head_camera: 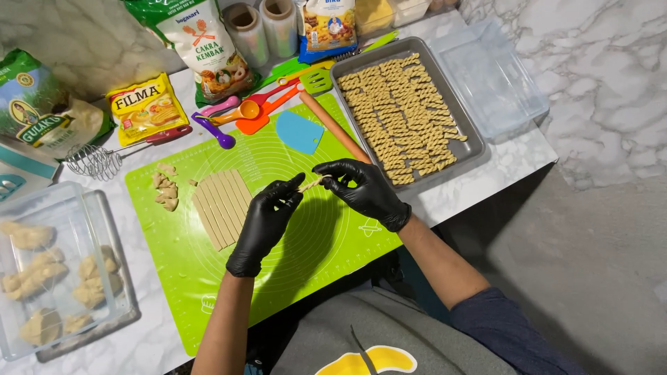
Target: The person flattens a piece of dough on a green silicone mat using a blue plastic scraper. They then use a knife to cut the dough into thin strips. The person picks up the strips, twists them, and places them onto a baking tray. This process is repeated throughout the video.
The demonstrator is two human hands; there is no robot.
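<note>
Both gloved hands, left hand point(266, 221) and right hand point(361, 189), pinch a dough strip point(310, 183) above the green mat point(313, 243), mid-twist, and a finished twist looks bound for the tray point(474, 147).

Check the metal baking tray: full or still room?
Nearly full. The metal baking tray holds rows of twisted dough pieces across almost its whole floor; only a bare strip shows along its right and near edges.
</note>
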